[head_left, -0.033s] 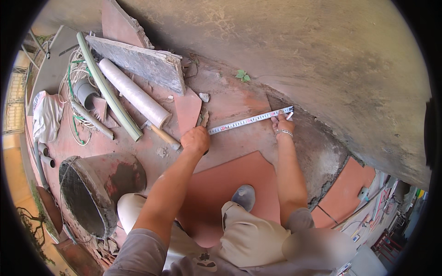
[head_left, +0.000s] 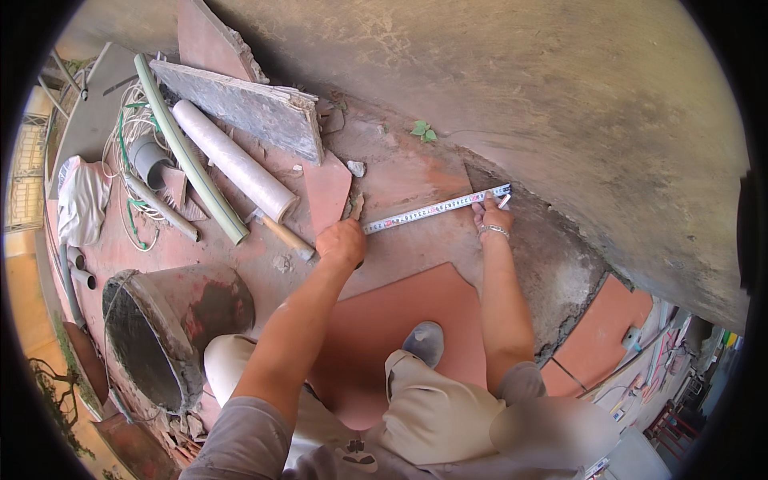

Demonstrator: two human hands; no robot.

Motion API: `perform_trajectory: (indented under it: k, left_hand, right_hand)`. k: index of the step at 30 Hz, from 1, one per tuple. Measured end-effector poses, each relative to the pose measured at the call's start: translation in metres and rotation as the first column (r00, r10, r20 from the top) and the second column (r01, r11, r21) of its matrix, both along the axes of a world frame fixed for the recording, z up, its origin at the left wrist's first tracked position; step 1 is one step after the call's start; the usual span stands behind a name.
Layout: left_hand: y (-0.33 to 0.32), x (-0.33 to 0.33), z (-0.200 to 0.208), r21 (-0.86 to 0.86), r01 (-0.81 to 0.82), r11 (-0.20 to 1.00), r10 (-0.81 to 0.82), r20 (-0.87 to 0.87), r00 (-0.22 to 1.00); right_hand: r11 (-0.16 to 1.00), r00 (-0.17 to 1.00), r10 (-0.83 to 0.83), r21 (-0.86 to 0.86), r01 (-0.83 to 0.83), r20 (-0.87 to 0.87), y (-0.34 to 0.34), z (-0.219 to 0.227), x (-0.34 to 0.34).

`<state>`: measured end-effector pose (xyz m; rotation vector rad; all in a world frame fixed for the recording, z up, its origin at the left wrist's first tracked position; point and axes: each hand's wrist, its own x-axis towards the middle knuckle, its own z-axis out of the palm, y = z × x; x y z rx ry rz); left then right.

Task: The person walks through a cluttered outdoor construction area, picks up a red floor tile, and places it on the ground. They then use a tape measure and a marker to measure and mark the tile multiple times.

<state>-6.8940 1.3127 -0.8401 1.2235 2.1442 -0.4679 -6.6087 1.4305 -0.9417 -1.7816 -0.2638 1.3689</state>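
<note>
A white tape measure blade (head_left: 432,210) stretches between my hands, close above the dusty floor near the wall. My left hand (head_left: 342,242) is closed around the tape measure's near end; its case is mostly hidden by the fingers. At the blade's far end, my right hand (head_left: 491,214), with a metal chain on the wrist, pinches the tape and also has a short white stick (head_left: 503,202) between the fingers. Below the blade lies a large reddish tile (head_left: 400,308), with my shoe (head_left: 424,343) over it. Just left of my left hand is a wooden-handled hammer (head_left: 286,237).
A cement-stained bucket (head_left: 172,320) lies on its side at left. Beyond it are a plastic-wrapped roll (head_left: 232,160), a pale green tube (head_left: 188,152), coiled cable (head_left: 128,128) and a grey slab (head_left: 240,104). The stained wall (head_left: 560,96) bounds the far right side.
</note>
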Motion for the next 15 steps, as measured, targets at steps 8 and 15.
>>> perform_trajectory:
  k: [8, 15]
  left_hand:
    - [0.0069, 0.0085, -0.0027, -0.017, 0.08, 0.997, -0.081, -0.049, 0.996]
    - [0.0084, 0.006, -0.0011, -0.082, 0.105, 0.991, -0.107, -0.018, 0.994]
  right_hand:
    - [0.997, 0.995, 0.062, 0.031, -0.065, 0.083, -0.0011, -0.0088, -0.0041]
    - [0.985, 0.971, 0.172, -0.002, -0.174, 0.168, -0.0022, -0.0062, -0.0037]
